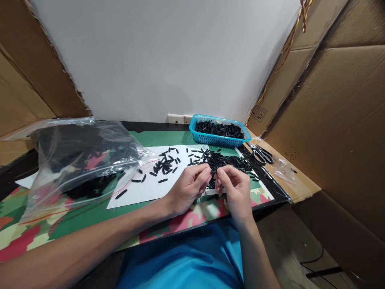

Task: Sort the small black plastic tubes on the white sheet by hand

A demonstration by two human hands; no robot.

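My left hand (192, 184) and my right hand (234, 184) meet over the front of the table, each pinched shut on one end of a small black strip (213, 171). What the strip is made of is too small to tell. Just behind my fingers spreads a dense pile of similar black pieces (221, 159). A looser group of black pieces (165, 165) lies left of my hands on the white paper (132, 197). Beyond the pile, a blue plastic basket (221, 140) holds many more of them.
A clear zip bag (90, 148) with black contents covers the table's left side. Scissors (261, 154) and a small plastic bag (284, 170) lie at the right. Cardboard walls (339, 100) stand on both sides, with a white wall (168, 60) behind and twisted wires (285, 48) hanging at the right.
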